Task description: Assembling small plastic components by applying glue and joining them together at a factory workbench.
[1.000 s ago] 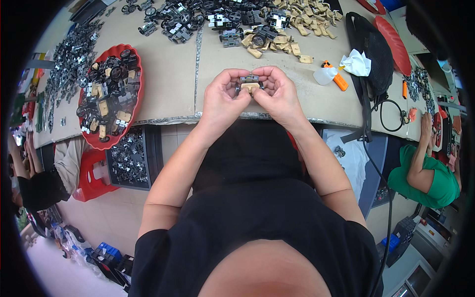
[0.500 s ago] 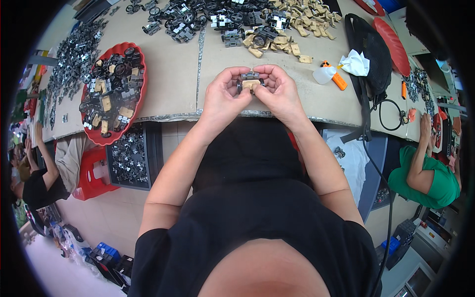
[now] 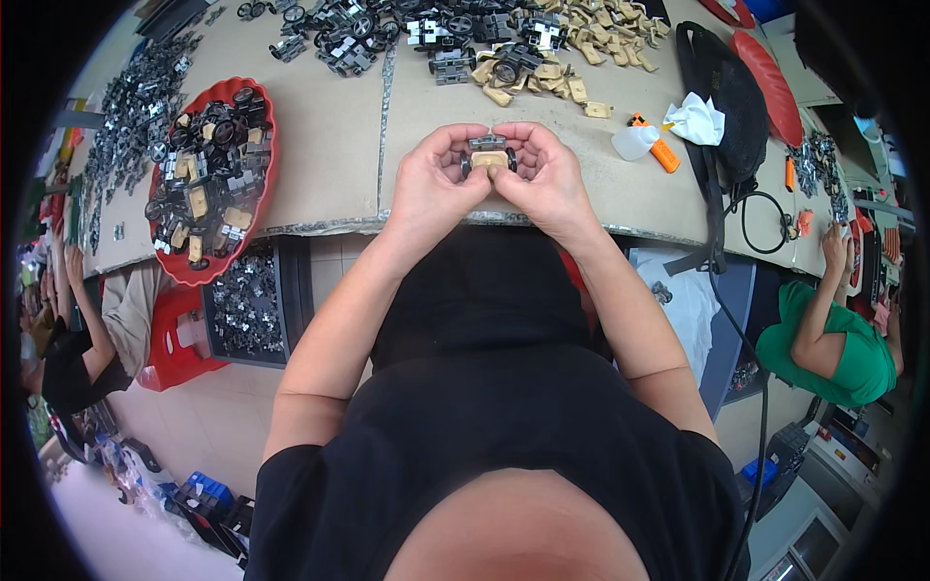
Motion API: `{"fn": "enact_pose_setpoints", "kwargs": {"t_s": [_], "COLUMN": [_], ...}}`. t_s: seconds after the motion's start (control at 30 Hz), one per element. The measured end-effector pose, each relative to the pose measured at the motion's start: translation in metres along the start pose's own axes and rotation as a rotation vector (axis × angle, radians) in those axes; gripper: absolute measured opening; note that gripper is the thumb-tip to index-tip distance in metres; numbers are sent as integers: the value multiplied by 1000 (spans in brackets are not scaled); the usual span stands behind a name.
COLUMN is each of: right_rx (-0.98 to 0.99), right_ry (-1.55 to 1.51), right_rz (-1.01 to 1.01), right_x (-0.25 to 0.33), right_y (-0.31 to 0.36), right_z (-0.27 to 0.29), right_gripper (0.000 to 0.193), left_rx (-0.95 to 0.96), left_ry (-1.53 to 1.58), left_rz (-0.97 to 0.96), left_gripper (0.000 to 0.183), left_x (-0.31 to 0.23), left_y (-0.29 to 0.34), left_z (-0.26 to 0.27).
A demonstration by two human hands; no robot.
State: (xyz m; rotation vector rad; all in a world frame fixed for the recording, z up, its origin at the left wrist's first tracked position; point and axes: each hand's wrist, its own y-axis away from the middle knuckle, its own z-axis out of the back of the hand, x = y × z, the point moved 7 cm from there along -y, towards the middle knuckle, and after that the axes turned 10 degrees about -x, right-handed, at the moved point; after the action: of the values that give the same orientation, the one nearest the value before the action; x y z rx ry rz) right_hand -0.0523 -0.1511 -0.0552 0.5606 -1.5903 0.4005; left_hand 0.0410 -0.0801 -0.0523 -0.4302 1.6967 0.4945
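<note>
Wheeled piece [image 3: 488, 159] is grasped by left hand [image 3: 432, 182] and right hand [image 3: 548, 184], red tray [image 3: 273, 150] leftward.

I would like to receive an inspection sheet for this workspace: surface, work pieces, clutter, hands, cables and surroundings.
Surface: beige tabletop, crossed by a grey seam.
Work pieces: tan-and-dark wheeled part held up; heaps of dark wheeled parts and tan pieces beyond; red scalloped tray of mixed parts at left.
Clutter: black bag, white tissue, orange object at right.
Hands: left hand and right hand both grip the wheeled part.
Cables: black cable hangs down at right.
Surroundings: person in green at right; red stool at left.
</note>
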Motion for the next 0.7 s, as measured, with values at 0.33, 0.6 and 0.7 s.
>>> {"fn": "enact_pose_setpoints", "kwargs": {"t_s": [0.33, 0.6, 0.7], "right_rx": [113, 85, 87], "right_ry": [-96, -35, -46], "right_rz": [-22, -42, -38], "right_x": [6, 5, 4], "right_y": [1, 3, 3], "right_z": [3, 5, 5], "right_gripper": [31, 29, 29], "left_rx": [113, 97, 98], "left_ry": [45, 67, 74], "left_rz": [278, 230, 228], "left_gripper": [35, 50, 51], "left_x": [4, 2, 2], "left_y": [-8, -6, -6], "left_z": [6, 8, 7]}}
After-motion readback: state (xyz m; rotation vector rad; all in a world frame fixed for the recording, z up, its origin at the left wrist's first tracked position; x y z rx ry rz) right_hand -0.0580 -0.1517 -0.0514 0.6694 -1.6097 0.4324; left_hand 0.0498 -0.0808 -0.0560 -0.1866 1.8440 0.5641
